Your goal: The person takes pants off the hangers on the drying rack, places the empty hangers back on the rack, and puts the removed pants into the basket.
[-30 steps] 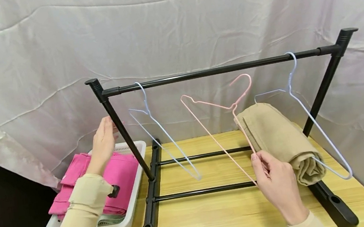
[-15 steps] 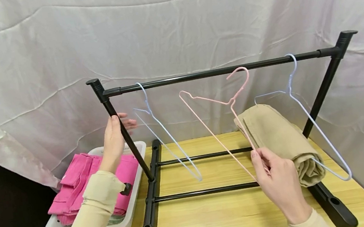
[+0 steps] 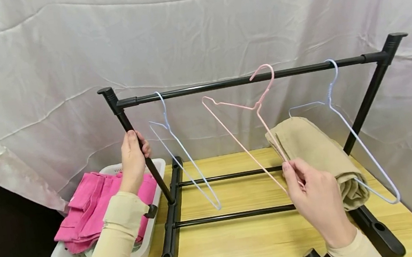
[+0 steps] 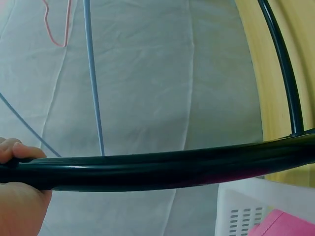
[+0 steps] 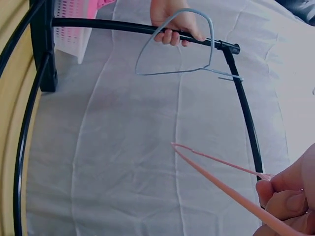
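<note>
My left hand (image 3: 134,159) grips the left upright of the black clothes rack (image 3: 216,85), fingers curled round the post. In the left wrist view the post (image 4: 147,172) runs out of that grip. My right hand (image 3: 316,196) pinches a pink wire hanger (image 3: 245,149) by its lower right corner. The pink hook stands at the height of the top bar and overlaps it in the head view. Blue hangers hang on both sides: a bare blue hanger (image 3: 185,148) at left, and another blue hanger (image 3: 362,142) at right with rolled khaki trousers (image 3: 311,153) over it.
A white basket (image 3: 160,169) with folded pink clothes (image 3: 92,213) stands left of the rack on the wooden table (image 3: 237,246). Two low black crossbars join the rack's feet. A pale curtain (image 3: 193,30) hangs behind.
My left hand has moved right from above the basket and closed round the rack's upright. My right hand has raised the pink hanger, bringing its hook up to the top bar.
</note>
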The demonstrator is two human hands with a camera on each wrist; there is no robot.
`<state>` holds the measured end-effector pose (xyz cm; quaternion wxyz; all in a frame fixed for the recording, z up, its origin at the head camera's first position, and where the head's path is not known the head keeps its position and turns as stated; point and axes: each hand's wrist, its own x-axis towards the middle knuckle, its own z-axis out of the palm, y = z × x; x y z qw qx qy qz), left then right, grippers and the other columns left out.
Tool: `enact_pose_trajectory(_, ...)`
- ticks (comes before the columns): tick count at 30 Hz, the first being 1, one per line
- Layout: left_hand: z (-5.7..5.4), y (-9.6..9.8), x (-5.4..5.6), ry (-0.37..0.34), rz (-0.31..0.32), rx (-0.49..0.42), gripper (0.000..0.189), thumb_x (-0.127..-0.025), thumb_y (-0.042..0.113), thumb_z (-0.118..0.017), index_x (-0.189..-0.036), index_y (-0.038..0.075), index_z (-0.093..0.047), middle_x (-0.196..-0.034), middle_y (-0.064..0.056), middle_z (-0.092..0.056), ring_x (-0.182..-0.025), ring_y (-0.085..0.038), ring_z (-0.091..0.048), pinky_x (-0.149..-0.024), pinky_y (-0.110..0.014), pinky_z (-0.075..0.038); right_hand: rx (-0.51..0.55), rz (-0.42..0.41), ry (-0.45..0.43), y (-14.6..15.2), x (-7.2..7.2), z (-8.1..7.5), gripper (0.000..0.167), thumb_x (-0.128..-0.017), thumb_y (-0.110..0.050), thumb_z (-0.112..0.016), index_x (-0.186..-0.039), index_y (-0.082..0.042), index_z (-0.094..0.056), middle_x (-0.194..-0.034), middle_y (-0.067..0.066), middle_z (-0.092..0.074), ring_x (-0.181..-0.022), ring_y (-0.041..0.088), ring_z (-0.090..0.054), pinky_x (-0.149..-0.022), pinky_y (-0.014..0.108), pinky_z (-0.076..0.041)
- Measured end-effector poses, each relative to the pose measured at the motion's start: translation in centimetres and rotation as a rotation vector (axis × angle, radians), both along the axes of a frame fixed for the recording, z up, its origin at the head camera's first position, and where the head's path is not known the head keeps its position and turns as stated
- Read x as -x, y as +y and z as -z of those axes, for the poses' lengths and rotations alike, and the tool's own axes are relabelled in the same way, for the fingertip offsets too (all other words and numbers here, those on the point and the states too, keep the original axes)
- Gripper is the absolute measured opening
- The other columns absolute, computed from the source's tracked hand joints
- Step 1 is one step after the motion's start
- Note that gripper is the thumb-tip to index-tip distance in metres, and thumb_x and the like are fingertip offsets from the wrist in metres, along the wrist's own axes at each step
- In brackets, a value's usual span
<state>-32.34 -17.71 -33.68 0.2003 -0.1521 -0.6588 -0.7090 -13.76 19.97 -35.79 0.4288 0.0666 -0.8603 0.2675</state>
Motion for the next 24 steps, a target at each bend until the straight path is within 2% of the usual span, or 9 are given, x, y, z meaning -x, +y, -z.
enact_pose_trajectory(5, 0.2, 0.1, 0.1, 0.006, -0.012, -0.023, 0.042, -0.115, 0.049, -0.031, -0.101, 0.012, -0.047, -0.067, 0.003, -0.040, -0.059, -0.010, -0.039, -0.058, -0.022, -0.035, -0.019, 0.013, 0.003, -0.5, 0.3, -0.9, 0.017, -0.104, -0.015, -0.066, -0.087, -0.013, -0.068, -0.058, -0.011, -0.038, -0.049, 0.007, -0.033, -0.047, 0.027, -0.026)
enact_pose_trajectory(13, 0.5, 0.1, 0.3, 0.018, -0.024, -0.003, 0.040, -0.114, 0.052, -0.032, -0.098, 0.019, -0.046, -0.068, 0.004, -0.039, -0.059, -0.011, -0.038, -0.059, -0.024, -0.034, -0.039, 0.012, -0.001, -1.0, 1.5, -1.8, 0.019, -0.106, -0.016, -0.065, -0.087, -0.012, -0.068, -0.059, -0.007, -0.041, -0.050, 0.011, -0.035, -0.048, 0.029, -0.028)
enact_pose_trajectory(18, 0.6, 0.1, 0.2, 0.005, -0.042, 0.005, 0.043, -0.114, 0.053, -0.032, -0.099, 0.016, -0.045, -0.068, 0.004, -0.040, -0.059, -0.015, -0.037, -0.059, -0.025, -0.034, -0.052, 0.030, -0.008, -1.1, 2.3, -2.0, 0.020, -0.106, -0.017, -0.064, -0.087, -0.012, -0.067, -0.059, -0.004, -0.044, -0.050, 0.016, -0.038, -0.048, 0.032, -0.029)
enact_pose_trajectory(24, 0.6, 0.1, 0.3, 0.014, -0.042, 0.019, 0.047, -0.114, 0.055, -0.031, -0.102, 0.012, -0.045, -0.069, 0.004, -0.039, -0.059, -0.011, -0.037, -0.059, -0.022, -0.034, -0.061, 0.034, -0.030, -1.6, 3.0, -2.2, 0.021, -0.107, -0.020, -0.063, -0.088, -0.012, -0.069, -0.058, -0.003, -0.047, -0.048, 0.017, -0.039, -0.047, 0.032, -0.029)
